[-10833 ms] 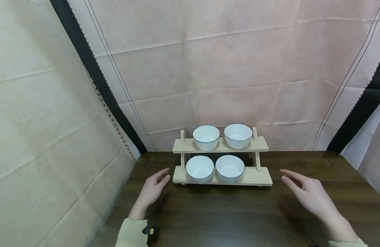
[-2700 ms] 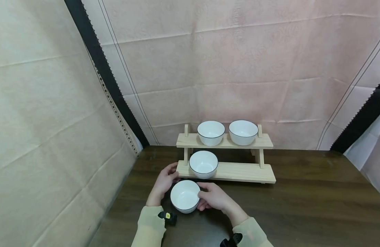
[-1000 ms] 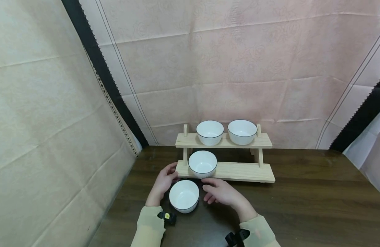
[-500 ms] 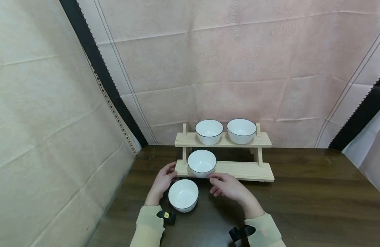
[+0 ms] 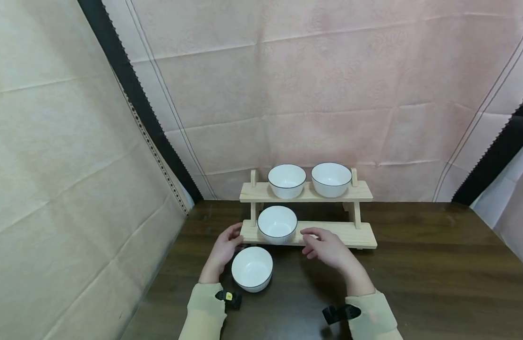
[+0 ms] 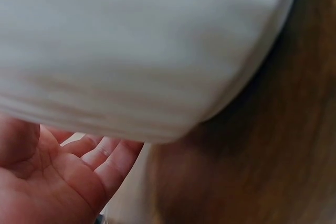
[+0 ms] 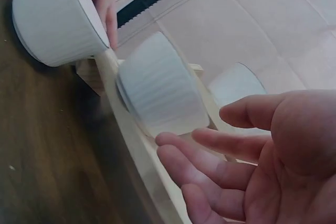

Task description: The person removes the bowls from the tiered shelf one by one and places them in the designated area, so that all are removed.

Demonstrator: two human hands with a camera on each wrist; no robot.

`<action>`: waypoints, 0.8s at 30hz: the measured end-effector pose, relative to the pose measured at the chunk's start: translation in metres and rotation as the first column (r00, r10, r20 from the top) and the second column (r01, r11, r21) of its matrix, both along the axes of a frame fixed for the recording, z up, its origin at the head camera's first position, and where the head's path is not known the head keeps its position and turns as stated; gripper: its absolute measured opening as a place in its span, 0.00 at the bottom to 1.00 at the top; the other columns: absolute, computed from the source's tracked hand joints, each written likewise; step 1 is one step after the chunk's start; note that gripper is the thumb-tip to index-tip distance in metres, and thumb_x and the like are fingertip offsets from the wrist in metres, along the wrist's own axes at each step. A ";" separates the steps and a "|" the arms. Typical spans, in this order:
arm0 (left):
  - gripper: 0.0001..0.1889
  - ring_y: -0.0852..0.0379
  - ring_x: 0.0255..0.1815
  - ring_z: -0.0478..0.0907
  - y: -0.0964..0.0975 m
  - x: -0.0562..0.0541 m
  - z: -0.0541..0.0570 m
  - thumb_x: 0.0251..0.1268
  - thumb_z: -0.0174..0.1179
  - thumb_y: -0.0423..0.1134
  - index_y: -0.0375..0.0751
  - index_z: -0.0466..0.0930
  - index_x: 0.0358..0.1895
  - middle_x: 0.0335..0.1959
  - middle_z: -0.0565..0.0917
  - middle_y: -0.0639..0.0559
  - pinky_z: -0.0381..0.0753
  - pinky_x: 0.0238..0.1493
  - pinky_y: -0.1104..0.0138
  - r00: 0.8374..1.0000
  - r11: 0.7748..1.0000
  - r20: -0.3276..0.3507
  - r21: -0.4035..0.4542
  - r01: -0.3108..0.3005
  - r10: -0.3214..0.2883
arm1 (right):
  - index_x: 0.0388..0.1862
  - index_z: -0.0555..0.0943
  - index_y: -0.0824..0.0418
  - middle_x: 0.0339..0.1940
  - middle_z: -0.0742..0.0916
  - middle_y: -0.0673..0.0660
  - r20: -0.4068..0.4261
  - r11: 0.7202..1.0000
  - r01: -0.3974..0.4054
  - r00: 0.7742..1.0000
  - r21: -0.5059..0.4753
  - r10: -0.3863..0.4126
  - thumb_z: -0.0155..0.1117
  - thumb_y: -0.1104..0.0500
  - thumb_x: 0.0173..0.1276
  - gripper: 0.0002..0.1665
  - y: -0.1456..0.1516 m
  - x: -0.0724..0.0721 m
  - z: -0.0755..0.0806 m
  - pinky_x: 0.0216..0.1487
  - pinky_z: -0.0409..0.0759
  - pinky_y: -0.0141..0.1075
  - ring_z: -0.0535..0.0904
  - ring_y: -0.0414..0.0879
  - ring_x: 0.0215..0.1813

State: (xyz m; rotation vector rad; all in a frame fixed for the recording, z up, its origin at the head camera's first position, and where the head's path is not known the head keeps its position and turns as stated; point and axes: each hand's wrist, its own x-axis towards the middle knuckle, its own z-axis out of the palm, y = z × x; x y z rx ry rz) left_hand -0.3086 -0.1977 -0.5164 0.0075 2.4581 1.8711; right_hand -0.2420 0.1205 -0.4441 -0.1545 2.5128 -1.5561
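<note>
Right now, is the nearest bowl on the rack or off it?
Off: the bowl sits on the table, in front of the rack.

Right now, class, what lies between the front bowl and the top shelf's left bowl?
The lower shelf and its white bowl lie between them, as the head view shows.

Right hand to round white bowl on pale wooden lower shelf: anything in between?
Nothing visible: the right hand is just right of the round white shelf bowl. The frontmost round white bowl sits off that line.
</note>
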 end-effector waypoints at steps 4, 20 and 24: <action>0.23 0.48 0.48 0.81 -0.002 0.001 0.000 0.78 0.53 0.36 0.45 0.70 0.72 0.55 0.77 0.41 0.82 0.53 0.54 1.000 1.000 -0.008 0.003 0.004 -0.004 | 0.70 0.75 0.56 0.35 0.89 0.55 -0.024 1.000 0.001 1.000 0.010 0.000 0.54 0.50 0.79 0.25 -0.002 -0.005 0.002 0.51 0.82 0.52 0.86 0.50 0.38; 0.23 0.50 0.48 0.80 -0.001 0.001 -0.003 0.78 0.53 0.39 0.46 0.70 0.72 0.55 0.77 0.42 0.82 0.53 0.53 1.000 1.000 -0.017 0.009 0.018 -0.018 | 0.78 0.63 0.58 0.32 0.89 0.55 -0.100 0.993 0.116 0.988 -0.019 -0.117 0.55 0.42 0.78 0.37 -0.031 -0.028 -0.005 0.49 0.83 0.50 0.85 0.47 0.33; 0.22 0.49 0.48 0.81 -0.001 0.001 -0.001 0.78 0.53 0.38 0.47 0.70 0.72 0.55 0.77 0.42 0.82 0.53 0.54 1.000 1.000 -0.019 0.002 0.016 -0.015 | 0.77 0.65 0.57 0.31 0.88 0.55 -0.130 0.991 0.124 0.983 -0.046 -0.129 0.57 0.43 0.77 0.36 -0.036 -0.031 -0.006 0.44 0.83 0.46 0.85 0.47 0.32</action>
